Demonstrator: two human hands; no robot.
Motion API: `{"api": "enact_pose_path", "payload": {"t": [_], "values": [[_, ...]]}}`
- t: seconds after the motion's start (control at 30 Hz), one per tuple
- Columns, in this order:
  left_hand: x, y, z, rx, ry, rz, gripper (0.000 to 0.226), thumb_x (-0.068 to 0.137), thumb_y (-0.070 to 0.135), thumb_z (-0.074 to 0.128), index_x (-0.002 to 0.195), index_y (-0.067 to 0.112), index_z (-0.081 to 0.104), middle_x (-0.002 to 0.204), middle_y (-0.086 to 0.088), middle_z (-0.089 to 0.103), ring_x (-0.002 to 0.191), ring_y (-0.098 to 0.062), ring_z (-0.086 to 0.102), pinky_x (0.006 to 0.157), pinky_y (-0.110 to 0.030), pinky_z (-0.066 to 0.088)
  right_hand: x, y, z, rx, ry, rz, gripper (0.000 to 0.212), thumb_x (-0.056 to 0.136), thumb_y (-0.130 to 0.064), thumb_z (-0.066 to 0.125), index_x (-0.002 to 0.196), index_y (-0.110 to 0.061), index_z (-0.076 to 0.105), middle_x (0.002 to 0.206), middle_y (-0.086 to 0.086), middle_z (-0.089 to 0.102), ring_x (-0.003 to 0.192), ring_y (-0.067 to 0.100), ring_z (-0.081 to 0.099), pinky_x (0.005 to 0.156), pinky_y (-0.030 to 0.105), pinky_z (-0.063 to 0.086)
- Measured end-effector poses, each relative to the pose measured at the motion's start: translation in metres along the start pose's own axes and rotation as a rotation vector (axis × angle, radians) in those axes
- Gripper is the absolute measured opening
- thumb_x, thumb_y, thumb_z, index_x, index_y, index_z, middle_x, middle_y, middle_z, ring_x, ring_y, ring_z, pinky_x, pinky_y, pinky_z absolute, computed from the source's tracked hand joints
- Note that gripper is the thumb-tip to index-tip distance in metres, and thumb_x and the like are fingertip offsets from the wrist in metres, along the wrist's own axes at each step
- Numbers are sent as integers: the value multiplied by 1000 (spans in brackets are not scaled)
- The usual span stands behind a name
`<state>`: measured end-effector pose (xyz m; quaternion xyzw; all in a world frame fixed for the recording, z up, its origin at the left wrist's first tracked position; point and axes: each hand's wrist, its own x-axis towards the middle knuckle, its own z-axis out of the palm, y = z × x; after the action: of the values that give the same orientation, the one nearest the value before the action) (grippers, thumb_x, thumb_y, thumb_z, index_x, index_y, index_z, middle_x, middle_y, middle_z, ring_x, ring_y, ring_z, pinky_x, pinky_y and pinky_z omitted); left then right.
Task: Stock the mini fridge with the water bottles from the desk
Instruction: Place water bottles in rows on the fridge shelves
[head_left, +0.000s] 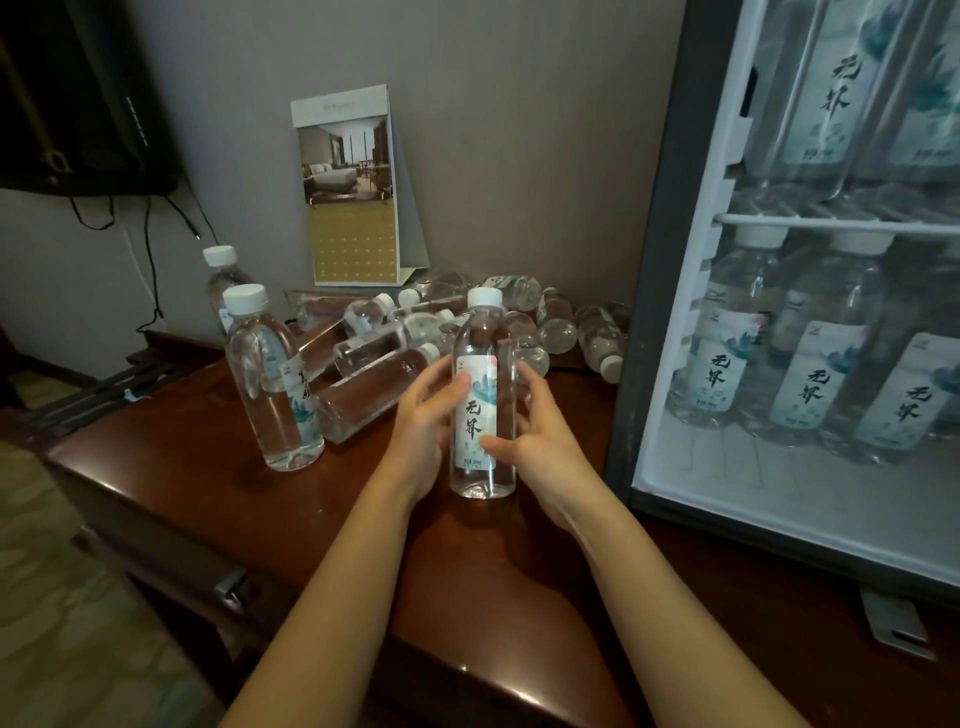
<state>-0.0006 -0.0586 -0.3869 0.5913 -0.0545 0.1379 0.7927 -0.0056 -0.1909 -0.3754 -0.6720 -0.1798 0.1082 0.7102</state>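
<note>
Both hands grasp one water bottle (480, 395) between them. The left hand (423, 421) curls round its left side. The right hand (532, 436) wraps the right side, with its thumb across the lower label. The bottle stands upright with its white cap on, low over the brown bench (467, 571); whether its base touches the wood I cannot tell. Just left stands an upright bottle (270, 384), with a second one (223, 275) behind it. A heap of lying bottles (415, 332) sits against the wall below a desk calendar (353, 192). On the right is the mini fridge (654, 260), with standing bottles (810, 374) on its floor and more above the wire shelf (831, 221).
</note>
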Motion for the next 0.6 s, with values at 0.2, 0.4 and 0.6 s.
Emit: {"api": "enact_pose_path", "payload": {"t": [0.2, 0.4, 0.6], "values": [[-13, 8, -6, -82, -103, -13, 50, 77, 11, 60, 126, 3, 51, 125, -24, 57, 114, -36, 57, 99, -47, 46, -8, -5, -4, -179, -114, -96, 96, 76, 14, 62, 146, -31, 13, 116, -21, 49, 106, 0, 55, 81, 20, 52], [-32, 28, -5, 180, -177, -33, 33, 79, 21, 65, 111, 16, 61, 111, -6, 68, 105, -23, 64, 92, -37, 52, -17, -8, -9, -271, -195, -64, 104, 75, 13, 65, 146, -33, 3, 119, -19, 50, 110, 3, 56, 85, 21, 52], [-51, 34, 6, 409, -192, -126, 35, 83, 39, 58, 108, 16, 63, 107, -5, 70, 100, -21, 67, 89, -39, 54, -36, -11, -7, -356, -106, -58, 99, 72, 9, 70, 144, -19, 9, 123, -8, 50, 122, 14, 49, 94, 26, 46]]}}
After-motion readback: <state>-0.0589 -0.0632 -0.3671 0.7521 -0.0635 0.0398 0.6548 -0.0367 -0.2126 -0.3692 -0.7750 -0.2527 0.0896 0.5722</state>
